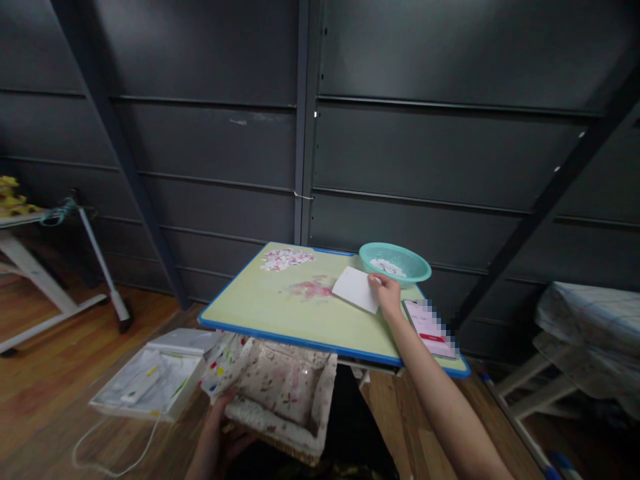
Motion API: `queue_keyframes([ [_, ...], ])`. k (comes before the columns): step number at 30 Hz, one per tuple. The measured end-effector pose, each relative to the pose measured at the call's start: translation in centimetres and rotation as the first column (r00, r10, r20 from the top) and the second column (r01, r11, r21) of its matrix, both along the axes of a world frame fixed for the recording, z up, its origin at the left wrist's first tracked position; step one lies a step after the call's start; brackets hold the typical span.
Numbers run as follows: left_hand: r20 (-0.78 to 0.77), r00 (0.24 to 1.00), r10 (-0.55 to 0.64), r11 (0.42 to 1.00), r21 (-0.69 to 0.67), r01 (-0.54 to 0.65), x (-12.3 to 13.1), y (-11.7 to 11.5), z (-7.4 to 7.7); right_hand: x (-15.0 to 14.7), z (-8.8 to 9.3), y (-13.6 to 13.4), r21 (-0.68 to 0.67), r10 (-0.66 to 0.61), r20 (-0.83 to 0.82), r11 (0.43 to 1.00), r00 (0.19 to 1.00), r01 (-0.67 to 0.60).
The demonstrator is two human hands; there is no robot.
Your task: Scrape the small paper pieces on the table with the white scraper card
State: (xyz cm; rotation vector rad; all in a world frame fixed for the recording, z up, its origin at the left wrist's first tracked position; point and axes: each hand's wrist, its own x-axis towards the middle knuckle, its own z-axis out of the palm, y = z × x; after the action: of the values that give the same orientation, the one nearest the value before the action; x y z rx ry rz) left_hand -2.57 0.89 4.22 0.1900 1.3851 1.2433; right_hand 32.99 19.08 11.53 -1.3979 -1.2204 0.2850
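My right hand (387,295) pinches the near right corner of a white card (354,288) over the yellow, blue-edged table (250,300). To the card's left, pink smears (310,289) mark the tabletop. A basket with a patterned cloth lining (327,400) is tilted in front of the table edge, above my lap. My left hand (220,421) grips its left side, partly hidden by it. Small white and pink pieces (285,259) lie heaped at the table's far left. Just beyond my right hand stands a turquoise basin (423,268) with white pieces (388,268) inside.
A phone or tablet (429,330) with a lit screen lies along the table's right edge. On the floor at left is an open white box (150,377) with a cable. A wheeled table (45,280) stands far left, a cloth-covered one (590,320) at right.
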Motion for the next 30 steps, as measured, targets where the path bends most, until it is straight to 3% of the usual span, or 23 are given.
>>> queue_keyframes([
  [3, -0.03, 1.0, -0.007, 1.0, -0.022, 0.006, 0.0, 0.0, 0.0, -0.2, 0.3, -0.3, -0.024, -0.029, 0.062, 0.999, 0.998, 0.031],
  [7, -0.032, 0.999, -0.007, 1.0, -0.018, 0.007, 0.1, 0.2, 0.2, -0.6, 0.7, -0.6, -0.034, 0.042, 0.057, 0.999, 0.998, -0.04],
  [13, -0.074, 0.996, -0.044, 0.999, -0.032, 0.041, -0.1, 0.8, 0.3, -0.9, 0.8, -0.9, -0.034, -0.016, 0.106, 0.999, 0.994, 0.02],
  [18, -0.097, 0.995, -0.038, 0.999, -0.038, 0.035, -0.2, 0.9, 0.2, -2.0, 0.6, -0.9, -0.051, 0.231, 0.084, 0.972, 0.969, -0.228],
  [24, -0.049, 0.998, -0.039, 0.999, -0.024, 0.037, 0.2, 0.1, 0.8, -3.1, 0.5, -1.0, -0.03, 0.252, 0.045, 0.968, 0.967, -0.251],
  [30, -0.034, 0.999, -0.039, 0.999, -0.032, 0.037, -0.1, -0.4, 0.4, -4.2, 0.2, -1.3, -0.101, 0.436, -0.054, 0.893, 0.898, -0.439],
])
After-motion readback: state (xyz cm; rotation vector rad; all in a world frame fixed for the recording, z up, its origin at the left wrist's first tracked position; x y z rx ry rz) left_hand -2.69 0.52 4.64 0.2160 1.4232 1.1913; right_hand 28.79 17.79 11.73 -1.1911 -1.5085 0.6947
